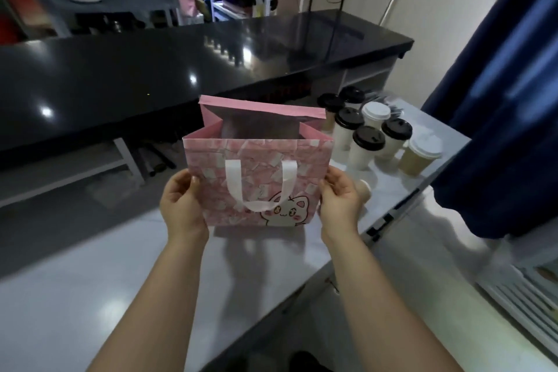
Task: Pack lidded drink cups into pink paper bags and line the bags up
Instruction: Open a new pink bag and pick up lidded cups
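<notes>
Barely begun | both hands, left (181, 202) and right (341, 201), grip one opened, seemingly empty pink bag (256, 178) | cups (367, 142) unpacked | no bags lined up.

The bag (256, 166) is pink with scattered white patches and a white cartoon cat (285, 210) with pink cheeks. Its handle (259, 190) is white. The black-lidded cups (359, 155) are white. The brown cup (415, 161) has a white lid. The surface (90, 281) is pale grey. The curtain (498, 130) is dark blue.
</notes>
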`<action>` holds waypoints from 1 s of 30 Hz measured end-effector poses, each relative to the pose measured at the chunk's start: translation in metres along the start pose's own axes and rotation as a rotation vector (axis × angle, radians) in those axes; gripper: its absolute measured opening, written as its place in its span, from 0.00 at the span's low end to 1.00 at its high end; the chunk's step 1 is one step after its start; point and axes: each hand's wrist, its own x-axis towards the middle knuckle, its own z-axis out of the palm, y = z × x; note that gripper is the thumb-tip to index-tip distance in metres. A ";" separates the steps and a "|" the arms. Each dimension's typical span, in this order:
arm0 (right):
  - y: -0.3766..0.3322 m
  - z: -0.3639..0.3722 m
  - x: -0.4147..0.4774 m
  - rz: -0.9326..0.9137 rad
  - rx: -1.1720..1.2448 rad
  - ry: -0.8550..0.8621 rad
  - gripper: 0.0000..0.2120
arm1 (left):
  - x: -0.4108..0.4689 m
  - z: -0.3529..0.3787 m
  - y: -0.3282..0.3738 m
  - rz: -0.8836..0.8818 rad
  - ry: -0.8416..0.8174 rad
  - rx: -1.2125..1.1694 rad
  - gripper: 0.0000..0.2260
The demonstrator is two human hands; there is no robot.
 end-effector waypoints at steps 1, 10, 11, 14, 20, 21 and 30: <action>0.003 0.001 0.016 0.004 -0.013 -0.048 0.14 | 0.000 0.003 -0.006 0.032 0.014 -0.001 0.12; 0.013 -0.017 0.121 0.014 -0.168 -0.469 0.14 | -0.041 0.037 -0.066 0.209 0.176 0.237 0.18; 0.017 -0.023 0.128 0.019 -0.203 -0.514 0.14 | -0.048 0.040 -0.069 0.216 0.176 0.274 0.21; 0.022 -0.039 0.149 -0.016 -0.339 -0.662 0.23 | -0.060 0.048 -0.077 0.230 0.181 0.368 0.25; 0.011 -0.059 0.170 -0.046 -0.684 -0.994 0.34 | -0.072 0.059 -0.082 0.223 0.170 0.427 0.26; 0.009 -0.062 0.172 -0.044 -0.751 -1.017 0.35 | -0.072 0.058 -0.082 0.226 0.162 0.448 0.27; 0.030 -0.094 0.159 -0.339 -1.500 -1.123 0.52 | -0.072 0.054 -0.078 0.144 0.125 0.500 0.30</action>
